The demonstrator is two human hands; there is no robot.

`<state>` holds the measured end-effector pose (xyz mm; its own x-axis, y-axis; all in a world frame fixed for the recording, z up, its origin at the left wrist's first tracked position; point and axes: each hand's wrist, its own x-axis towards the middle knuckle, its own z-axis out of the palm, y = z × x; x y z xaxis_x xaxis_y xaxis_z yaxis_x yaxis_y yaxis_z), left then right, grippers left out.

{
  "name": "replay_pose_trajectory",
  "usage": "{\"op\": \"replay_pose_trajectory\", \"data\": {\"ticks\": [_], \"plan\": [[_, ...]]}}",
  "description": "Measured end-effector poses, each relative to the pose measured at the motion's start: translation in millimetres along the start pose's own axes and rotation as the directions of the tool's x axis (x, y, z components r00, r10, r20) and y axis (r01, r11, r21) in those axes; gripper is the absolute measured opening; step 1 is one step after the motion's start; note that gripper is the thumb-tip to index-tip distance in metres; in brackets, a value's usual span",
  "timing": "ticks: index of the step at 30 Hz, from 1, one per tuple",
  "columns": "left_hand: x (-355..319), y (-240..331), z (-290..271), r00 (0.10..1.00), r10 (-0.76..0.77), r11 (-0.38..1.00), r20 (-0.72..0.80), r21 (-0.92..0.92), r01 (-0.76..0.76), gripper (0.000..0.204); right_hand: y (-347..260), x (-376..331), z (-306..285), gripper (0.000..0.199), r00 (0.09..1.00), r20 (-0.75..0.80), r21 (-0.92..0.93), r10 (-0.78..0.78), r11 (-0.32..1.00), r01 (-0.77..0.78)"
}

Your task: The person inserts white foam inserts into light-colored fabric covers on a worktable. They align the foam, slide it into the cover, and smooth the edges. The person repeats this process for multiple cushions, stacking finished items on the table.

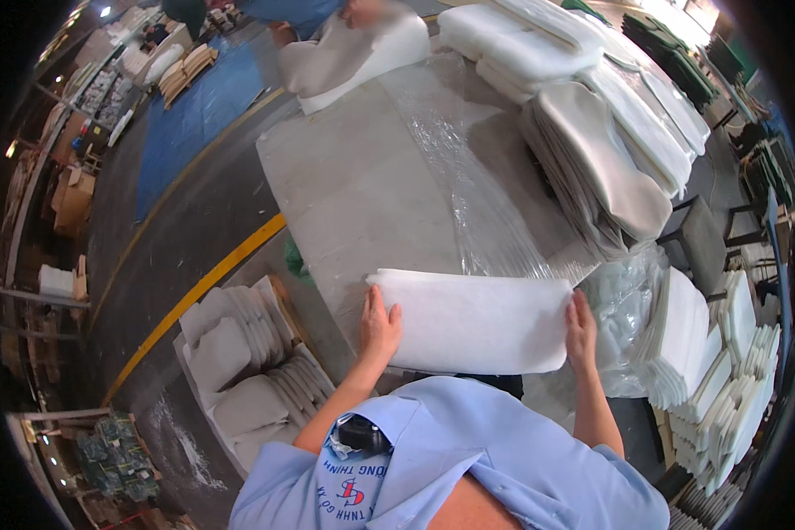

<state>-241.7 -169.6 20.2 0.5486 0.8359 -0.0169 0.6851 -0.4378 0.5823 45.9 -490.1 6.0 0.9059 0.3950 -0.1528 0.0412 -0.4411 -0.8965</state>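
Left hand (380, 329) and right hand (580, 331) each grip an end of the white rectangular foam pad (473, 320); best kept level and taut over the grey worktable (353, 185).

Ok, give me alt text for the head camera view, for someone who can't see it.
A person holds a white foam pad flat by both ends, left hand and right hand, over a grey table with clear plastic film. More pads are stacked at the table's far right, others lie on the floor at left.
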Motion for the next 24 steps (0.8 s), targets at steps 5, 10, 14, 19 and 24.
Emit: {"op": "replay_pose_trajectory", "data": {"ticks": [5,10,14,19,24], "plan": [[34.5,-0.3,11.6,0.944,-0.305,0.952,0.127,0.011,0.306,0.065,-28.6,-6.9,35.1,0.061,0.998,0.028,-0.352,-0.048,0.934,0.055],[72.8,15.5,3.8,0.781,-0.487,0.855,0.392,0.034,0.517,0.075,5.9,-6.6,27.7,0.059,0.984,-0.072,-0.445,-0.164,0.888,0.115],[91.0,-44.9,22.3,0.763,-0.435,0.584,0.478,-0.495,0.643,0.071,-11.8,6.2,37.8,0.056,0.995,-0.077,-0.283,-0.061,0.958,0.037],[97.0,-46.2,22.1,0.679,-0.326,0.385,0.658,-0.564,0.731,0.070,-9.7,12.9,28.5,0.056,0.999,-0.008,-0.136,0.038,0.990,-0.039],[91.4,-13.0,2.2,0.750,-0.456,0.563,0.478,-0.498,0.660,0.065,23.6,29.5,-19.5,0.052,0.990,-0.016,0.304,0.139,0.944,-0.127]]}}
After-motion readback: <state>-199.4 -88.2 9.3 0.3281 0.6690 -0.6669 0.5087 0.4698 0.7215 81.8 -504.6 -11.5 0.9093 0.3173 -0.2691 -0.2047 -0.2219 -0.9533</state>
